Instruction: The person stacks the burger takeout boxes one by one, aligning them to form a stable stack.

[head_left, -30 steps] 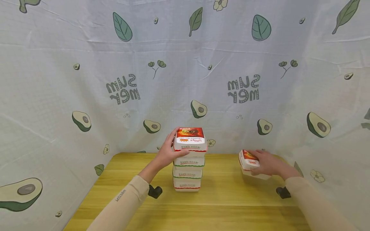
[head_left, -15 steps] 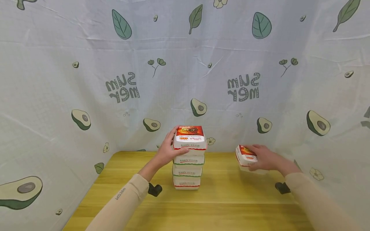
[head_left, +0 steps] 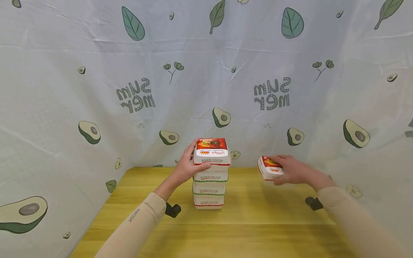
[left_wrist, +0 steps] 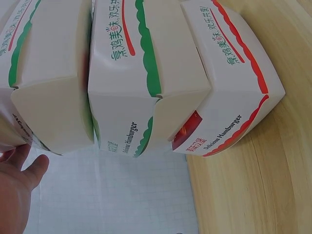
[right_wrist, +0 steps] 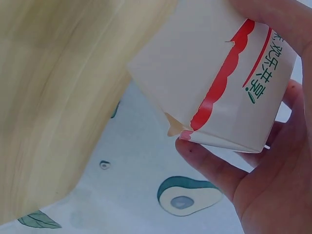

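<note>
Several white cardboard burger boxes (head_left: pixel 209 190) stand in a column at mid-table, with red or green wavy trim. On top is a red-trimmed burger box (head_left: pixel 213 152) with a burger picture on its lid. My left hand (head_left: pixel 185 169) holds this top box from its left, thumb across the front and fingers along the side. To the right, my right hand (head_left: pixel 294 171) grips another red-trimmed burger box (head_left: pixel 268 167), slightly tilted and raised over the table. In the right wrist view, fingers and thumb span opposite sides of this box (right_wrist: pixel 229 83).
The wooden table (head_left: pixel 251 229) ends at a pale curtain (head_left: pixel 193 96) printed with avocados and leaves, which also hangs at both sides. Black wrist-worn pieces show under each sleeve.
My right hand has carried its burger box upward and left, closer to the stack. The left hand stays on the top box; the head view has tilted slightly.
</note>
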`<action>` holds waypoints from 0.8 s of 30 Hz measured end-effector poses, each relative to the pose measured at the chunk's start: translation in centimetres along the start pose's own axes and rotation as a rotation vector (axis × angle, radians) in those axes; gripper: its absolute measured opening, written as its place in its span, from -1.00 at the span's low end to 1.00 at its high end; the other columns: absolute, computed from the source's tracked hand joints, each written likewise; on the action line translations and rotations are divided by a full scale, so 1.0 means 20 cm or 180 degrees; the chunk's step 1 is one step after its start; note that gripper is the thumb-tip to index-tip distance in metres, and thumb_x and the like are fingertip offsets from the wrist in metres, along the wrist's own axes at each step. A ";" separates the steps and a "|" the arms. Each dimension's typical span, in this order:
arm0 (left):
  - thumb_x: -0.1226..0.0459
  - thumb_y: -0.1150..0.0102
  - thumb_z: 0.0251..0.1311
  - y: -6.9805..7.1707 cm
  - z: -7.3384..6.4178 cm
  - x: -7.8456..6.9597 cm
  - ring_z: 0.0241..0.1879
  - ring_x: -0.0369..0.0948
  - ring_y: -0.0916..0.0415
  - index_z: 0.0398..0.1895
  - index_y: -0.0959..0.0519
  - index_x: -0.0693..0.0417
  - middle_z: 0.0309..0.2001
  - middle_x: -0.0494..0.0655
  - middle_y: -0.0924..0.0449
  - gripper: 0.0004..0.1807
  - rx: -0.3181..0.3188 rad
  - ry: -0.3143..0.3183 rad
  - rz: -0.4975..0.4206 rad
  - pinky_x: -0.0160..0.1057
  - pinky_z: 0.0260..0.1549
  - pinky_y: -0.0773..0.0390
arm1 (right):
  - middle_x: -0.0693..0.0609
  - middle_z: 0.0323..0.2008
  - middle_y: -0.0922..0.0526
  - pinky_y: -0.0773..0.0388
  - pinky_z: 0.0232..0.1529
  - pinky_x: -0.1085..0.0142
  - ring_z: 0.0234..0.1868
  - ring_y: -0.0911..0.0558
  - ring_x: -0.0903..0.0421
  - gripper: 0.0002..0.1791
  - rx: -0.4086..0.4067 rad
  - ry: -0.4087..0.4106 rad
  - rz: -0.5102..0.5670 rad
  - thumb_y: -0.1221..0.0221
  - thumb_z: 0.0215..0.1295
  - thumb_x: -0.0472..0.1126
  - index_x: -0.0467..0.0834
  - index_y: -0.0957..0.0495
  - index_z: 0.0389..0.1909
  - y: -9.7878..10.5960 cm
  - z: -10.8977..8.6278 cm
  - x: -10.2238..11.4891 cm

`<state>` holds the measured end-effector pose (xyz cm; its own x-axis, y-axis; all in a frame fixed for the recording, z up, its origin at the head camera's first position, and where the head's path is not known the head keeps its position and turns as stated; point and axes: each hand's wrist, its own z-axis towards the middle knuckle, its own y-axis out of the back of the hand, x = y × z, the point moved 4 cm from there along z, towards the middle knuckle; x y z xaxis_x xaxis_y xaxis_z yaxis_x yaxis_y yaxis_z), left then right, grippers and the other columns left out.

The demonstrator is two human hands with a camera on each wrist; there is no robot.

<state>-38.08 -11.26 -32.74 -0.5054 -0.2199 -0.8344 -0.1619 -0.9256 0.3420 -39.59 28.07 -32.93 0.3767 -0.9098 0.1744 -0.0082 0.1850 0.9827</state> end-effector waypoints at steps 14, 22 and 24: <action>0.07 -0.47 0.12 0.00 0.01 -0.02 0.25 -0.01 -0.35 0.58 0.07 -0.51 0.40 -0.09 -0.17 0.09 0.0009 0.0043 0.0009 0.07 0.12 -0.53 | -0.29 0.35 -0.36 -0.53 0.00 -0.12 0.16 -0.39 -0.19 0.08 -0.0098 0.0289 -0.0074 -0.50 -0.05 0.20 0.00 -0.24 0.51 0.13 0.02 0.14; 0.15 -0.44 0.16 0.00 0.01 -0.02 0.29 0.02 -0.31 0.62 0.13 -0.41 0.46 -0.03 -0.09 0.12 0.0081 0.0148 0.0029 0.08 0.16 -0.49 | -0.24 0.34 -0.39 -0.49 -0.02 -0.02 0.18 -0.41 -0.16 0.06 -0.0192 0.0472 -0.0149 -0.48 -0.01 0.20 0.05 -0.24 0.51 0.20 0.04 0.24; 0.17 -0.43 0.17 -0.01 0.01 -0.02 0.30 0.03 -0.31 0.63 0.16 -0.36 0.48 0.00 -0.08 0.13 0.0105 0.0154 0.0043 0.07 0.15 -0.50 | -0.23 0.34 -0.40 -0.50 -0.02 -0.02 0.18 -0.41 -0.15 0.05 -0.0185 0.0482 -0.0156 -0.48 -0.01 0.20 0.06 -0.24 0.51 0.22 0.05 0.27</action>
<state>-38.04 -10.98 -32.29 -0.4663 -0.2478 -0.8492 -0.1835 -0.9120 0.3669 -38.48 23.70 -27.65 0.5107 -0.8526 0.1108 0.0656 0.1671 0.9837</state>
